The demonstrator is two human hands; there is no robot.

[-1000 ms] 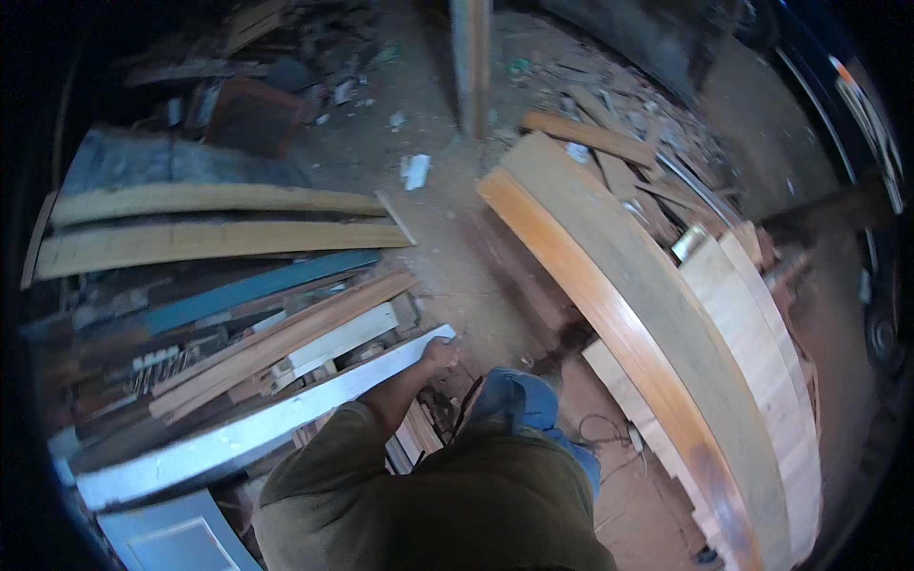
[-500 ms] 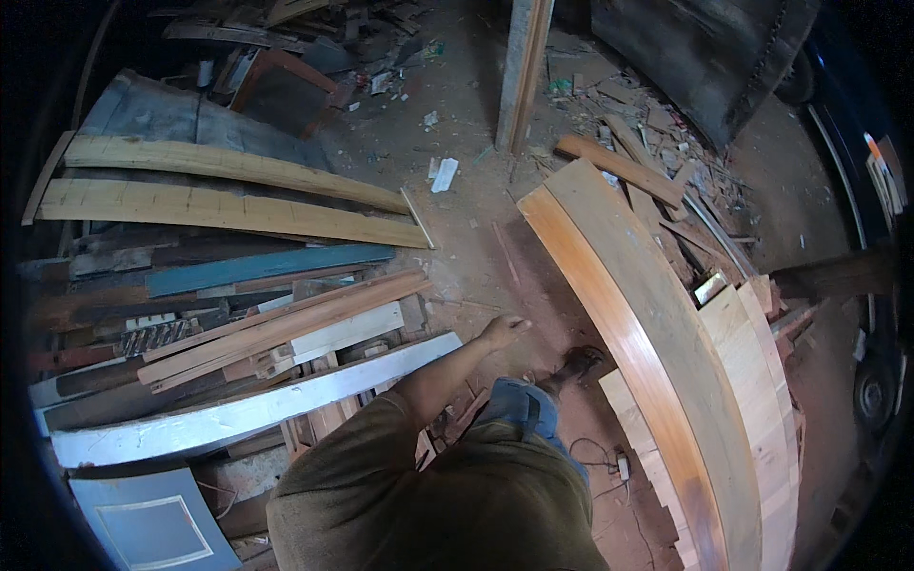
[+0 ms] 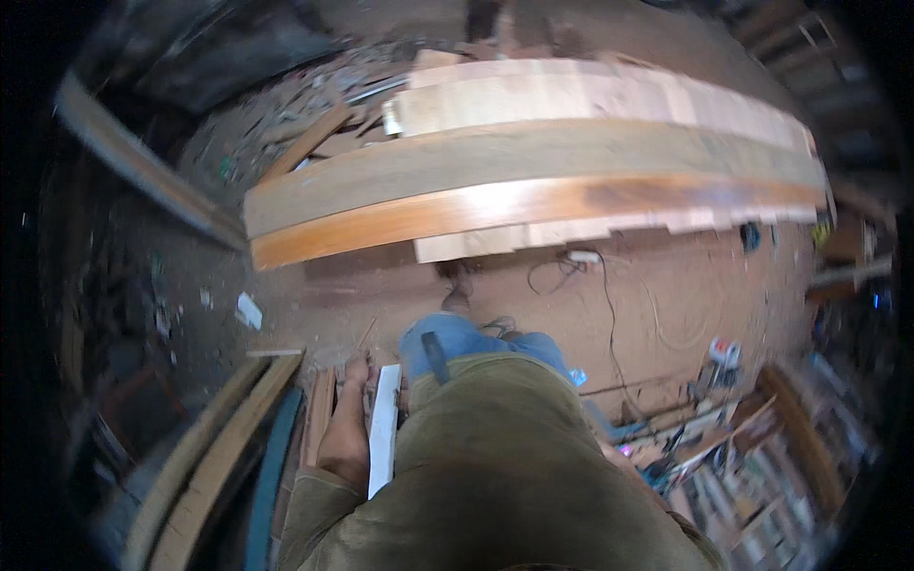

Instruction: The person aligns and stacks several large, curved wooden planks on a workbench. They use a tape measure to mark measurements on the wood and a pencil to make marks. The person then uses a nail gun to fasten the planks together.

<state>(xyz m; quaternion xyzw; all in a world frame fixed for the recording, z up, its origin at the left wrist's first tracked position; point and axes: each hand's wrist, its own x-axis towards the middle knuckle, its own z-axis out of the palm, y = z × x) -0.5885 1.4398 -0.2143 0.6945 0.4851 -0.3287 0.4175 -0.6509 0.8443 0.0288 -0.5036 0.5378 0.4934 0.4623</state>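
Observation:
My left hand (image 3: 358, 369) hangs low at my left side, smeared by motion, so its fingers cannot be made out. Nearest to it is a long white board (image 3: 384, 428), lying just right of my forearm. A brown plank (image 3: 321, 404) runs along the other side of that arm. Only a strip of my right forearm (image 3: 621, 464) shows past my shirt; the hand itself is hidden. Ahead of me, a long beam with a glossy orange face (image 3: 495, 202) and a dull grey-brown top lies across pale jointed wood panels (image 3: 571, 95).
Two long yellowish boards (image 3: 214, 457) and a teal plank (image 3: 274, 476) lie at lower left. A post (image 3: 143, 157) stands at upper left. A dark cable (image 3: 606, 305) crosses the reddish floor. Wood offcuts (image 3: 762, 485) and a brown plank (image 3: 804, 443) crowd the lower right.
My view has swung to the right, so the beam now lies crosswise ahead and the stacked boards are at lower left. My left arm has dropped close to my side.

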